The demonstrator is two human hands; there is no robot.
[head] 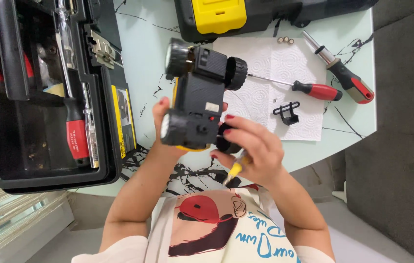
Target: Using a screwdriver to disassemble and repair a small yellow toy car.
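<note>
head view, item one: a black toy truck (198, 95) with a yellow body edge showing along its lower side, turned underside up and being held above the pale marbled table (144, 34). its underside is looking ribbed and boxy, with a small pale label near the middle. three chunky black wheels are showing, two with pale hubs facing left and one knurled wheel sticking out at the upper right; a fourth is sitting partly hidden under the right fingers.

item two: left hand (161, 122), reaching under the truck from the left, thumb and fingers wrapping its lower end and clamping it from beneath.

item three: right hand (251, 146), fingers curling together against the truck's lower right wheel while also gripping a small yellow-handled tool (235, 169) in the palm, its tip pointing down toward the person's chest.

item four: open black toolbox (46, 92) lying at the left, holding a red-handled screwdriver and other metal tools.

item five: white paper towel (275, 68) lying on the table beyond the truck, bearing a red-handled screwdriver (304, 88), a small black plastic bracket (287, 112) and a few tiny round parts near its top edge.

item six: larger red and black driver (343, 73) resting at the towel's right edge.

item seven: black and yellow case (216, 17) sitting at the top.
</note>
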